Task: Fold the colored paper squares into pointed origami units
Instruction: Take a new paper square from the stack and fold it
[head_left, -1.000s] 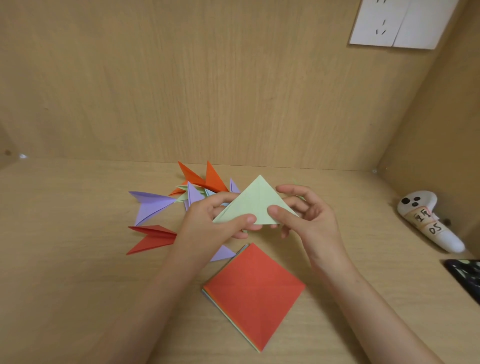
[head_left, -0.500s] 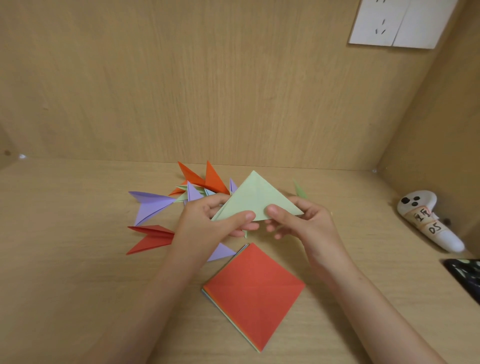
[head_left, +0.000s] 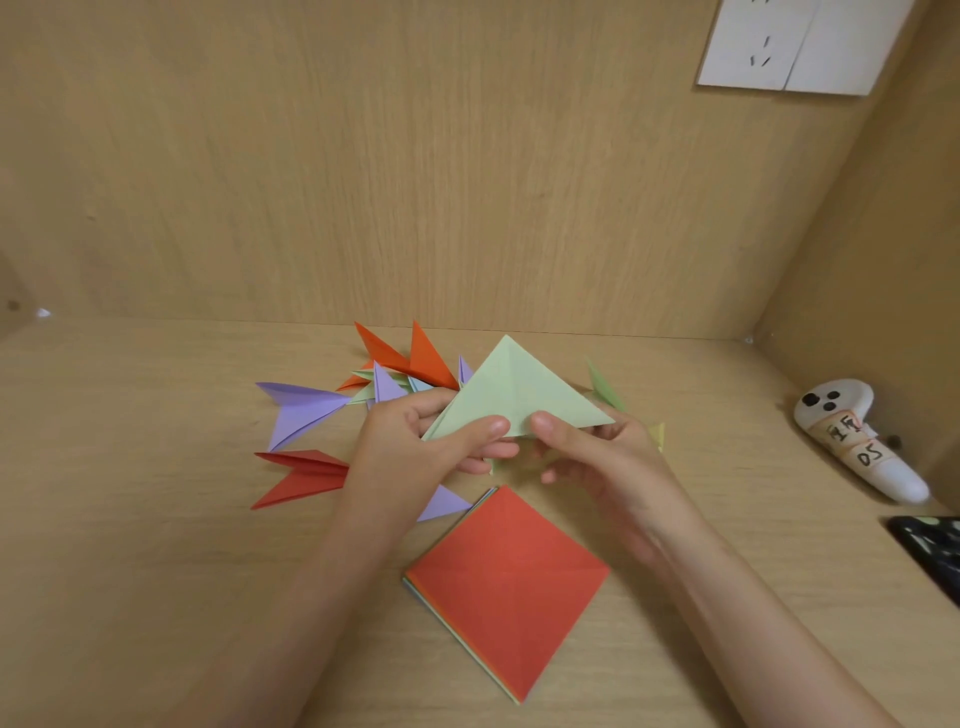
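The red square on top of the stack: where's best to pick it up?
Pinch the red square at its right corner, coming from the right. It lies flat as a diamond on the stack, so a corner probably peels up easiest.

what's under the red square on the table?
More paper: thin coloured edges peek out along the lower-left side of the red square, greenish and pale among them. Their faces and count are covered. The stack lies on the table.
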